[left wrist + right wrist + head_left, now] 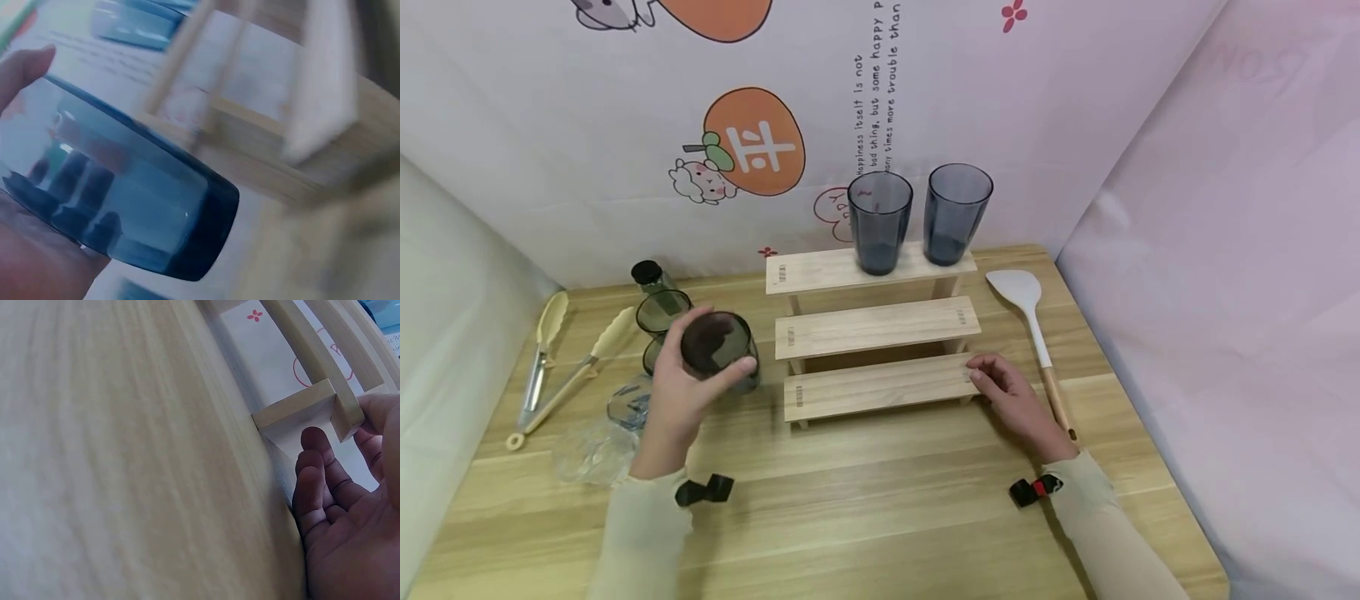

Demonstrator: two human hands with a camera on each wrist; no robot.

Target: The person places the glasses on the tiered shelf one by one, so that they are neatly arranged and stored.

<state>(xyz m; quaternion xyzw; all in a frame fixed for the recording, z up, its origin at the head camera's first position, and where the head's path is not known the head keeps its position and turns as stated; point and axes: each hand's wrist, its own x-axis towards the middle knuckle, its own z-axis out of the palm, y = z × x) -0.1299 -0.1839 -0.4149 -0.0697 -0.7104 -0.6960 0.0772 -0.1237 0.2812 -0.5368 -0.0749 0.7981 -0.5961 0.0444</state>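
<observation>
A dark tinted glass (pixel 722 343) is in my left hand (pixel 679 390), with thumb and fingers curved round its sides. In the left wrist view this glass (pixel 156 194) looks blue, its thick base pointing toward the wooden rack. The three-tier wooden rack (pixel 880 389) stands just right of it. My right hand (pixel 1017 407) holds the right end of the lowest tier. In the right wrist view, thumb and forefinger pinch the board's end (pixel 349 415), while the other fingers curl below. Two blue-grey glasses, a left one (pixel 880 225) and a right one (pixel 957 217), stand upright on the top tier.
Left of my left hand are another dark glass (pixel 658 315), a black-capped jar (pixel 651 277) and clear glassware (pixel 593 450). Cream-tipped tongs (pixel 561 387) lie farther left. A white spatula (pixel 1021 293) with a wooden handle lies right of the rack. Printed cloth (pixel 625 142) hangs behind.
</observation>
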